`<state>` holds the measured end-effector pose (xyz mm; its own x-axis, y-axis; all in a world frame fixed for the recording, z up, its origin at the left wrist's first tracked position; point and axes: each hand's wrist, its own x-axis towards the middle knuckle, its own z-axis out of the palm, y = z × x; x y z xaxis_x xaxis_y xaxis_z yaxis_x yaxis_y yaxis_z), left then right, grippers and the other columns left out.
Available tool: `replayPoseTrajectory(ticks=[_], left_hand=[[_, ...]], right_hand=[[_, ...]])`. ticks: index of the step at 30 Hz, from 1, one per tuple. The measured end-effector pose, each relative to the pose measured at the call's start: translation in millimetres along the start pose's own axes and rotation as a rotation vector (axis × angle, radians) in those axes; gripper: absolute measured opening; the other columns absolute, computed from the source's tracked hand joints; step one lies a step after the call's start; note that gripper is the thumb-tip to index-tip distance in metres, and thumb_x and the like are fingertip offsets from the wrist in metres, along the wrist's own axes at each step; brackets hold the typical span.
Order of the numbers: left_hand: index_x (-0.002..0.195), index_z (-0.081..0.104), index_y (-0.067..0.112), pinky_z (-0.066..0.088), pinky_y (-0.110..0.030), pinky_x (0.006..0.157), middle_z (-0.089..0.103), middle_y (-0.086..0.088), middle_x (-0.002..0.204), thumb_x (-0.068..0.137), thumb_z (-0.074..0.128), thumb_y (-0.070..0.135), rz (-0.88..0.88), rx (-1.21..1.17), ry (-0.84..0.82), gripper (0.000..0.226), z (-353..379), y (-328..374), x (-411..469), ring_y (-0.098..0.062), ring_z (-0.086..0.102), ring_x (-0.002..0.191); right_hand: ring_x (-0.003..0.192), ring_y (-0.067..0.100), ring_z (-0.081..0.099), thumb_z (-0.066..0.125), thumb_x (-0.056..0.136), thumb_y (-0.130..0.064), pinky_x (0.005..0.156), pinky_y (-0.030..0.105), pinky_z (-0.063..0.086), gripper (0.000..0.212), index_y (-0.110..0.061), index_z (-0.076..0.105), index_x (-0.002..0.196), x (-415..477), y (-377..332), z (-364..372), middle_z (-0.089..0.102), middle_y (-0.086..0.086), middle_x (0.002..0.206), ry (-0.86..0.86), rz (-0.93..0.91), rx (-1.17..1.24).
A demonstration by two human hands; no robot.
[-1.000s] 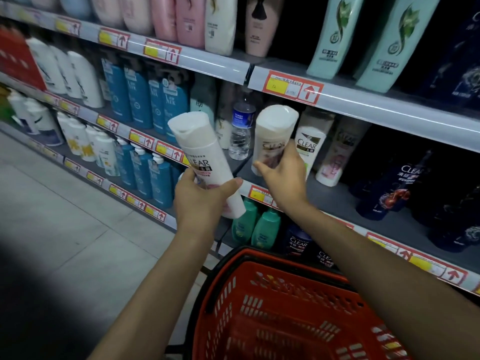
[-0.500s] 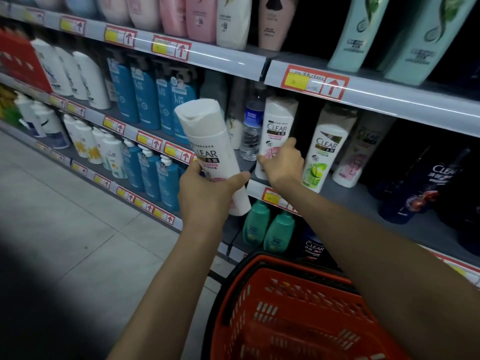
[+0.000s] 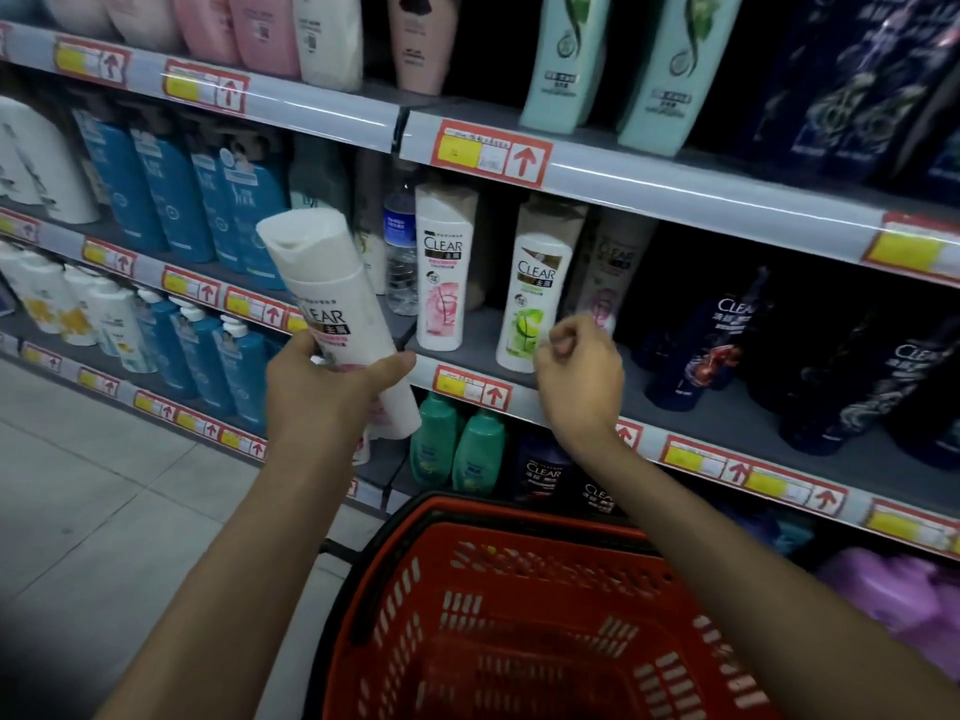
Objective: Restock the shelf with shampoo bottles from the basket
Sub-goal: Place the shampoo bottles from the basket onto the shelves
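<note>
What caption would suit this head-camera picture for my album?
The left hand holds a white shampoo bottle while the empty right hand hovers by the shelf above a red basket.

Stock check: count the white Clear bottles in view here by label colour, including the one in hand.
Pink-label bottles: 3 (one in the left hand, two on the shelf)
Green-label bottle: 1
Total: 4

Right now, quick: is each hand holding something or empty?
Left hand: holding a white CLEAR shampoo bottle.
Right hand: closed, fingers curled, holding nothing.
</note>
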<state>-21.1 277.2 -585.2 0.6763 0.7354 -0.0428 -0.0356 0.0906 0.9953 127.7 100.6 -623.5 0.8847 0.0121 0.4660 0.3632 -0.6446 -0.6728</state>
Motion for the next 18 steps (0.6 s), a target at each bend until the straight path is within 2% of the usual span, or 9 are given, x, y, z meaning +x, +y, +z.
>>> replayPoseTrajectory(ticks=[3,6,8,11,15,18], left_hand=[[0.1,0.062,0.03,0.053,-0.03,0.07,0.072,-0.004,0.108,0.066,0.092,0.017,0.007,-0.003,-0.027,0.047,9.7,-4.3,-1.5,-0.02,0.067,0.093],[0.109,0.064,0.026,0.056,-0.037,0.075,0.072,-0.004,0.108,0.066,0.092,0.017,0.023,0.015,-0.041,0.052,18.7,-5.9,-0.4,-0.024,0.068,0.098],[0.11,0.064,0.025,0.058,-0.046,0.084,0.072,-0.005,0.109,0.065,0.092,0.017,0.022,0.029,-0.044,0.054,23.2,-7.3,2.1,-0.026,0.068,0.099],[0.109,0.065,0.026,0.056,-0.051,0.09,0.073,-0.004,0.109,0.062,0.093,0.02,0.013,0.057,-0.043,0.055,26.4,-11.4,8.1,-0.027,0.068,0.1],[0.106,0.065,0.024,0.057,-0.047,0.09,0.073,-0.004,0.109,0.063,0.093,0.018,0.022,0.061,-0.034,0.052,26.1,-14.6,15.5,-0.025,0.069,0.101],[0.097,0.065,0.029,0.057,-0.041,0.087,0.073,0.002,0.101,0.064,0.093,0.017,0.024,0.062,-0.03,0.045,23.7,-16.2,21.8,-0.02,0.069,0.095]], right_hand=[[0.09,0.03,0.061,0.064,0.091,-0.02,0.073,0.038,0.048,0.016,-0.016,0.059,0.105,30.2,30.8,-1.9,0.062,0.01,0.108,0.037,0.133,-0.107],[0.107,0.041,0.063,0.066,0.095,-0.03,0.078,0.042,0.05,0.038,-0.005,0.053,0.121,54.4,48.0,9.5,0.061,0.019,0.121,-0.065,0.25,-0.261],[0.113,0.041,0.062,0.067,0.096,-0.031,0.082,0.042,0.051,0.043,-0.001,0.051,0.124,66.4,54.1,18.1,0.061,0.021,0.126,-0.076,0.317,-0.256],[0.112,0.04,0.063,0.07,0.095,-0.029,0.081,0.041,0.051,0.04,-0.001,0.056,0.121,78.6,61.4,28.3,0.063,0.021,0.125,-0.026,0.381,-0.206],[0.11,0.04,0.064,0.071,0.095,-0.028,0.077,0.041,0.05,0.037,-0.002,0.057,0.118,84.4,70.6,36.9,0.063,0.019,0.122,0.034,0.381,-0.203],[0.111,0.04,0.063,0.071,0.095,-0.029,0.077,0.042,0.05,0.038,-0.002,0.056,0.117,90.5,73.0,40.3,0.063,0.018,0.122,0.049,0.383,-0.23]])
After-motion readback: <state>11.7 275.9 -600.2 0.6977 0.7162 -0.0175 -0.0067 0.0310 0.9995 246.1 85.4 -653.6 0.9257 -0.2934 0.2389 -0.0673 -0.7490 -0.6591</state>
